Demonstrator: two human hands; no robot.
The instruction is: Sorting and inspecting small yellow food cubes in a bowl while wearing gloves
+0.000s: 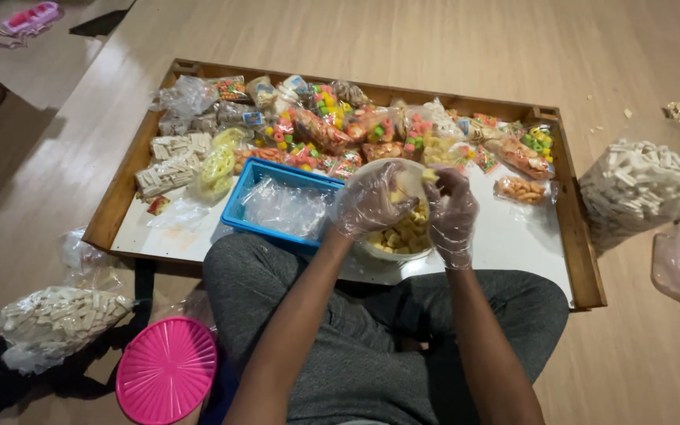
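1. The left hand [367, 203], gloved, is curled around a small clear bag [409, 179].
2. The right hand [452, 211] is pinched on the bag's edge.
3. Both are positioned above the white bowl [391, 253] of yellow snacks [407, 234].

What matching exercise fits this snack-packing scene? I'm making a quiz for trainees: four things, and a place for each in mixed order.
Things:
1. blue basket
2. pink lid
3. white bowl
4. wooden tray

Places:
A. on the floor, beside the person's left knee
B. under both gloved hands
C. on the tray, left of the bowl
D. on the floor, bearing the snack bags

Pairs: 1-C, 2-A, 3-B, 4-D
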